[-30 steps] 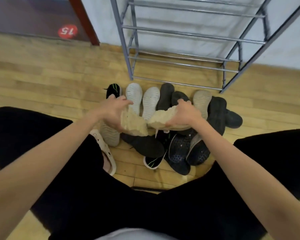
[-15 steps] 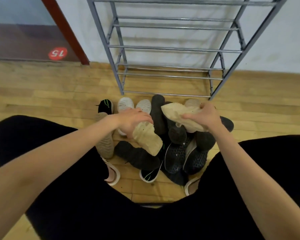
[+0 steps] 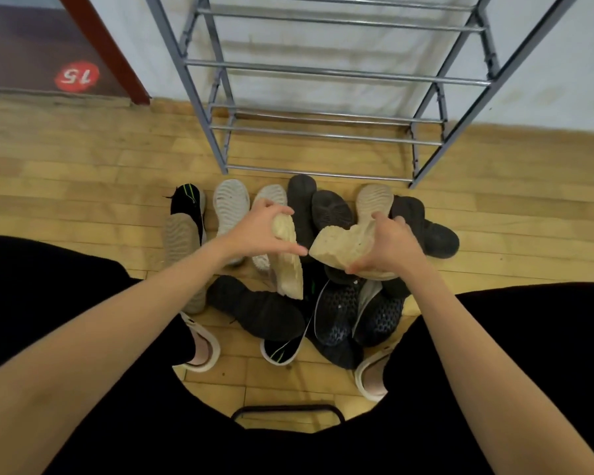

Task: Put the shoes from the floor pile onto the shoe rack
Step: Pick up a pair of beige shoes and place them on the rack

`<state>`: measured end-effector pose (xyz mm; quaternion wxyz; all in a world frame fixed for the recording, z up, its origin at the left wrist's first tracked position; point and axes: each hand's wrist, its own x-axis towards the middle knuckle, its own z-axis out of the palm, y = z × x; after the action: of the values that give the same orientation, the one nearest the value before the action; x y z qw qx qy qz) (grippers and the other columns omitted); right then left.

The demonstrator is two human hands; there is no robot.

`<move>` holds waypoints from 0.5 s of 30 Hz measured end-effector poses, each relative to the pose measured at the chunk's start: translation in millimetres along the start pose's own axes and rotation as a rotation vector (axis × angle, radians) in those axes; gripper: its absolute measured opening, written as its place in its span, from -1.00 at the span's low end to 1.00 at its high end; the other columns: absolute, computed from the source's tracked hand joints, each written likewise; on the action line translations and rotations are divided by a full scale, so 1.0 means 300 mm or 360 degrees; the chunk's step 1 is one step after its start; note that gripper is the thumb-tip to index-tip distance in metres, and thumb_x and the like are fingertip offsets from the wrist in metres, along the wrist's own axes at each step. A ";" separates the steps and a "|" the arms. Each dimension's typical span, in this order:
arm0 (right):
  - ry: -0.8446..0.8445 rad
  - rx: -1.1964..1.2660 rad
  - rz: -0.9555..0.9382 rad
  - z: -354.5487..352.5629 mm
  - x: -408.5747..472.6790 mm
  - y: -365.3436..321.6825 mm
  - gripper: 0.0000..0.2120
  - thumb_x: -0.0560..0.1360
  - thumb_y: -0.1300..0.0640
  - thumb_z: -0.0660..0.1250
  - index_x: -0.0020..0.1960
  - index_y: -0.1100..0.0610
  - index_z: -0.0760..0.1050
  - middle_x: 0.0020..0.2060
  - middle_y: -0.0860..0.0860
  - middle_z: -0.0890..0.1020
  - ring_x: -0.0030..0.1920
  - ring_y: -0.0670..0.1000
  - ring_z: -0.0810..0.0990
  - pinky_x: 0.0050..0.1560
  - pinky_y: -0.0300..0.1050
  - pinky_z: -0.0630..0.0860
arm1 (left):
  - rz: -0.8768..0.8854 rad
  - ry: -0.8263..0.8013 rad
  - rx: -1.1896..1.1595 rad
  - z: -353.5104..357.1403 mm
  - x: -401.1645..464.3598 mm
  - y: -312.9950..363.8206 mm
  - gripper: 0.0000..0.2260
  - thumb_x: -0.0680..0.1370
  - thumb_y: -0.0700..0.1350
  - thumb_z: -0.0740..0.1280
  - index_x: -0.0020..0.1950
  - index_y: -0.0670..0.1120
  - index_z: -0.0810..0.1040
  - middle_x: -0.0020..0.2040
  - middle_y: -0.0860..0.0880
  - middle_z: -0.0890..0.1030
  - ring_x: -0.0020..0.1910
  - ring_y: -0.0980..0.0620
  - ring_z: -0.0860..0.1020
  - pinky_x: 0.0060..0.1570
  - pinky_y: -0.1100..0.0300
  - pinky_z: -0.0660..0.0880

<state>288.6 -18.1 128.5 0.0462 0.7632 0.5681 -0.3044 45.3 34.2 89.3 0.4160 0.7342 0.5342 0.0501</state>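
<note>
My left hand (image 3: 258, 233) grips a cream shoe (image 3: 288, 262) that hangs sole-out over the pile. In my right hand (image 3: 388, 246) is a second cream shoe (image 3: 336, 245), held sideways with its sole toward me. Both shoes hover just above the floor pile (image 3: 323, 303) of black, grey and white shoes, most lying sole up. The grey metal shoe rack (image 3: 323, 72) stands against the wall right behind the pile, and its bars carry nothing.
My knees in black trousers flank the pile, with my feet in white slippers (image 3: 203, 351) beside it. A black stool frame (image 3: 288, 411) shows below. A red-brown door frame (image 3: 110, 53) and a red "15" sticker (image 3: 77, 76) lie at the upper left. Wooden floor surrounds the pile.
Both hands lifted the cream shoes off the pile. The right hand's shoe came back down a little and toward the middle. The view shifted up, then back down.
</note>
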 end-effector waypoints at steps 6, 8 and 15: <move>0.0298 0.0928 0.0120 -0.038 0.047 0.008 -0.26 0.22 0.16 0.64 0.33 0.21 0.44 0.25 0.13 0.51 0.28 0.10 0.48 0.28 0.02 0.47 | -0.0513 0.0860 -0.1166 0.182 0.042 -0.002 -0.33 0.42 -0.15 0.46 0.47 -0.05 0.24 0.24 0.10 0.44 0.24 0.12 0.40 0.10 0.26 0.38; 0.0602 0.1239 0.0133 -0.016 0.060 -0.009 -0.41 0.23 0.18 0.63 0.21 0.20 0.52 0.16 0.09 0.58 0.20 0.06 0.55 0.24 0.01 0.52 | -0.0724 0.0846 -0.1398 0.218 0.060 -0.022 -0.49 0.44 -0.09 0.43 0.37 -0.07 0.41 0.02 0.12 0.53 0.13 0.06 0.50 -0.11 0.31 0.41; 0.0622 0.1995 0.0378 0.077 0.214 -0.055 -0.61 0.36 0.27 0.53 0.15 0.30 0.53 0.07 0.19 0.64 0.04 0.05 0.63 -0.06 -0.22 0.60 | -0.0816 0.0780 -0.1690 0.242 0.134 -0.068 -0.51 0.37 0.02 0.47 0.26 -0.03 0.45 -0.03 0.10 0.56 -0.09 0.18 0.53 -0.20 0.24 0.47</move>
<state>275.1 32.0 81.0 -0.4769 0.7442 0.1935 -0.4259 84.7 28.5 13.7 0.5876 0.2442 0.6751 0.3734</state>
